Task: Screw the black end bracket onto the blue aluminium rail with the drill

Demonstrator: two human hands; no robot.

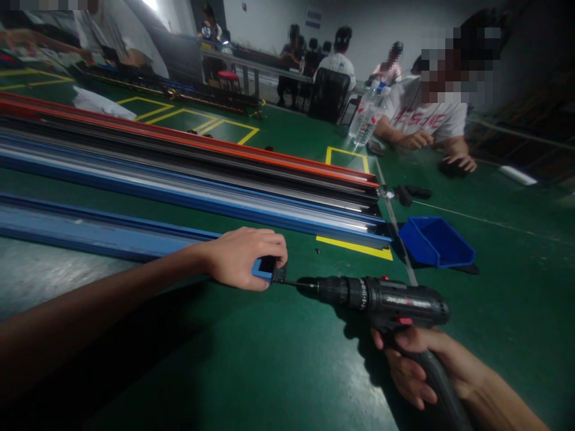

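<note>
Green tabletop (269,371): carrying every item listed. Right hand (417,365), nearest: wrapping shut around the grip of a black cordless drill (386,302), which is pointing left, level, its bit touching the end of a blue rail (90,233). Left hand (245,257): curling closed over that rail end, holding it down. Blue bin (435,239): sitting just beyond the drill. Stacked rails (224,179) in blue, silver, black and orange: lying side by side behind. Water bottles (363,120): standing farther back, beside a seated co-worker (426,114).

Green worktable (269,371), yellow markings (345,151), black chair (330,93), pale back wall (269,24), dim light
</note>
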